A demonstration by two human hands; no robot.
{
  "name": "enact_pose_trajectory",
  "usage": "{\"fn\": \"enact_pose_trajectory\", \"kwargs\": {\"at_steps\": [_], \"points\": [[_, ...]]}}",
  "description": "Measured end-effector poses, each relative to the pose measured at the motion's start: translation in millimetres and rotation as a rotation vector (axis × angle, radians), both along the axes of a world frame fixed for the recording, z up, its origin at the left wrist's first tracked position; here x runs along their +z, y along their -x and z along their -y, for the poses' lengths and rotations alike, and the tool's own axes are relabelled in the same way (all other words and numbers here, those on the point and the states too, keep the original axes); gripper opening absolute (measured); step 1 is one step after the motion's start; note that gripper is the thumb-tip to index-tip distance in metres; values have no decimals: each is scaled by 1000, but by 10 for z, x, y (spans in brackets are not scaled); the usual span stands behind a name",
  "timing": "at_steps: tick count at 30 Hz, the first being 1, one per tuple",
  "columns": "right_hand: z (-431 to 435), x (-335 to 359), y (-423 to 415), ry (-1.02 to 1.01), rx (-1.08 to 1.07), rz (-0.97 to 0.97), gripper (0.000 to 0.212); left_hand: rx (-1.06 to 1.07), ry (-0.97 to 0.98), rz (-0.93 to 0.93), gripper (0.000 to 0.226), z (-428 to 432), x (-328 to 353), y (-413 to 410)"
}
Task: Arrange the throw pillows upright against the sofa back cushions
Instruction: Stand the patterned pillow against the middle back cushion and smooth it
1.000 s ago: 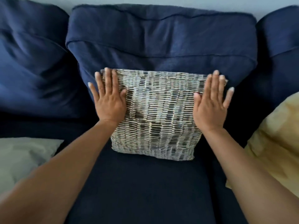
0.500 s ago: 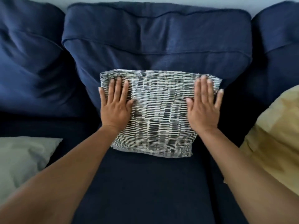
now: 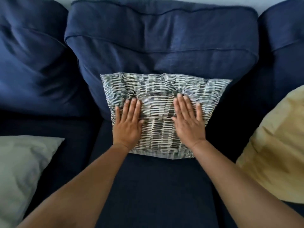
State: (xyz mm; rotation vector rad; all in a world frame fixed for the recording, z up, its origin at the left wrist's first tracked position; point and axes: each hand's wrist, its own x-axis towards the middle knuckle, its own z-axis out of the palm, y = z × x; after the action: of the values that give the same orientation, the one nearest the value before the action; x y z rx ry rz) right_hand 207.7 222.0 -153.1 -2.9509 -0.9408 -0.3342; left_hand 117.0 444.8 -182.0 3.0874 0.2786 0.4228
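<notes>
Patterned pillow (image 3: 164,102) stands upright at the back edge of the sofa seat (image 3: 156,186), leaning on the middle back cushion (image 3: 156,46), its bottom edge on the seat. Left hand (image 3: 127,125) and right hand (image 3: 189,122) both lie flat on its front face, fingers out straight, nothing gripped; each grip is spread wide, pressing only.

Handling, as a guess: light, soft, squashy. Fabric creases near the top edge above the hands, so the fill gives easily. Not fragile, not slippery; woven cover probably holds well vs. the sofa cloth. Best hold is prob. the two side edges or top corners, to lift and square it; flat palms are fine for patting it back.

Two more pillows wait: a pale one (image 3: 24,170) at the seat's left edge and a yellow one (image 3: 271,153) at the right edge, both cut off by the frame, so full shape and tilt are unclear. Pale one looks to lie flat; yellow one's lean can't be told. The patterned pillow's back and contact w/ the cushion are hidden. Lower part of it sits behind the hands and wrists.
</notes>
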Motion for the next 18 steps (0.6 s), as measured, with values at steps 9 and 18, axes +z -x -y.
{"fn": "enact_pose_trajectory", "kwargs": {"at_steps": [9, 18], "points": [[126, 459, 230, -237, -98, 45, 64, -173, 39, 239, 64, 290, 599, -24], [77, 557, -257, -20, -73, -73, 62, 71, 57, -99, 59, -324, 759, -401]]}}
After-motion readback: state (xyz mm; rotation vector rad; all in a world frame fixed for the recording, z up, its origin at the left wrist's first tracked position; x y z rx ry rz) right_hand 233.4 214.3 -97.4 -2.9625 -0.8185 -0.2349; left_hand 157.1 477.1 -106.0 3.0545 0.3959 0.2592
